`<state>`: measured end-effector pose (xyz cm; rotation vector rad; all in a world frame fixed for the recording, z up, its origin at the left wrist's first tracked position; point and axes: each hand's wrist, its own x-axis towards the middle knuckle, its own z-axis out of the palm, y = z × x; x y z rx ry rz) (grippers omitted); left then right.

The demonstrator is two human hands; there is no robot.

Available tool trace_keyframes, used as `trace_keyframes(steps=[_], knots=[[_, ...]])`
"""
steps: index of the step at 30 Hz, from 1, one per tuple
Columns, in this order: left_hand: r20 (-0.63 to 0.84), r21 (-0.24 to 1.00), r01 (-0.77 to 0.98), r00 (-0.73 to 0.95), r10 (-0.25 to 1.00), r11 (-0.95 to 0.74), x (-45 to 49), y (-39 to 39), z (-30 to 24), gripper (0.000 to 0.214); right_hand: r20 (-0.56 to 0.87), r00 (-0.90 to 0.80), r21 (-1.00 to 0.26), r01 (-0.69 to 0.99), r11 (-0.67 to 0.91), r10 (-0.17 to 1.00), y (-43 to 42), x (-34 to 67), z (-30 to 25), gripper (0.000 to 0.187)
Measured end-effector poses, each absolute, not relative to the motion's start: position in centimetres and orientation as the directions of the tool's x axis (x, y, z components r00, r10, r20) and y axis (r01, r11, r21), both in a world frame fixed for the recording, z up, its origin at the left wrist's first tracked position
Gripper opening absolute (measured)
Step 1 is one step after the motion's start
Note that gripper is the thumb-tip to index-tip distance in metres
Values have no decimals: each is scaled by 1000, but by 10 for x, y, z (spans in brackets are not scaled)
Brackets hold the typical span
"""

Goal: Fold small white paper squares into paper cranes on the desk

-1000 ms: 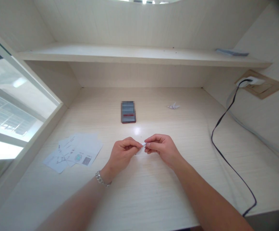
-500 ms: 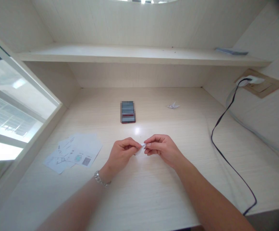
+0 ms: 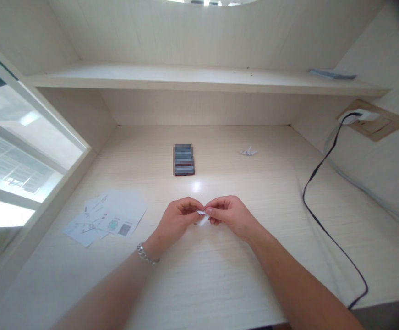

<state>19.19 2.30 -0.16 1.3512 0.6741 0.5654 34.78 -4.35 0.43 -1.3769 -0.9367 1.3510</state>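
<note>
A small white folded paper piece [image 3: 202, 217] is pinched between both hands just above the pale wooden desk [image 3: 220, 275]. My left hand [image 3: 177, 220], with a metal bracelet on its wrist, grips the paper's left side with closed fingers. My right hand [image 3: 230, 215] pinches its right side, thumb and fingertips pressed together. Most of the paper is hidden by the fingers.
A dark phone [image 3: 183, 160] lies farther back at the centre. A small folded paper figure [image 3: 248, 151] sits at the back right. Printed paper sheets [image 3: 106, 219] lie at the left. A black cable [image 3: 323, 206] runs from a wall socket [image 3: 364, 117] across the right side. A shelf [image 3: 199, 78] spans above.
Both hands have drawn closer together and dropped slightly toward the desk, and the paper piece is now more covered by the fingertips.
</note>
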Motion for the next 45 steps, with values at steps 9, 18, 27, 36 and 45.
trace_keyframes(steps=[9,18,27,36,45], knots=[[-189,964,-10,672,716,264,192,27,-7,14,-276,156,-960,-95,-264,948,-42,346,6,17],[-201,959,-37,615,762,282,193,28,-10,23,-127,232,-982,104,-155,964,-43,339,4,16],[-85,994,4,638,766,106,188,29,-12,24,-149,177,-979,114,-171,973,-42,339,-1,15],[-100,976,-82,665,741,204,188,26,-7,36,-116,281,-987,72,-142,953,-41,338,4,11],[-146,972,-40,671,727,233,188,26,-3,46,-139,303,-985,52,-162,943,-41,337,2,12]])
